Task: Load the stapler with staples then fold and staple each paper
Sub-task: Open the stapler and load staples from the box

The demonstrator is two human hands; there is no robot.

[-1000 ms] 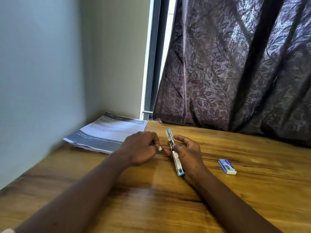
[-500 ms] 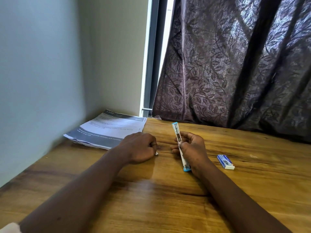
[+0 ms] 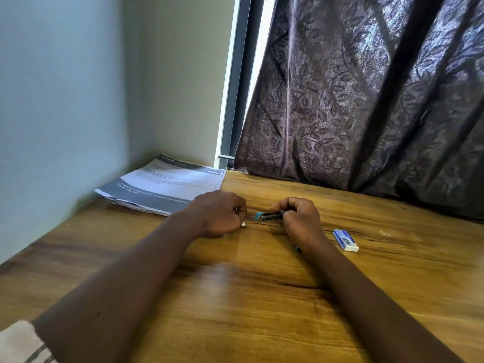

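Observation:
My right hand (image 3: 298, 221) grips a small blue and black stapler (image 3: 269, 215), its blue end pointing left toward my other hand. Most of the stapler's body is hidden under my curled fingers. My left hand (image 3: 220, 213) rests on the wooden table (image 3: 262, 297) with fingers curled, and a small pale piece, probably staples (image 3: 243, 224), shows at its fingertips. A stack of printed papers (image 3: 167, 184) lies at the back left, by the wall corner. A little blue and white staple box (image 3: 345, 239) lies on the table right of my right hand.
A pale wall runs along the left side and a dark patterned curtain (image 3: 366, 100) hangs behind the table's far edge. A window frame (image 3: 235, 100) stands between them. A bit of pale cloth (image 3: 21, 344) shows at the bottom left corner.
My right hand has turned the stapler from standing lengthwise away from me to lying sideways, blue end to the left, and closed its fingers round it. My left hand has barely moved.

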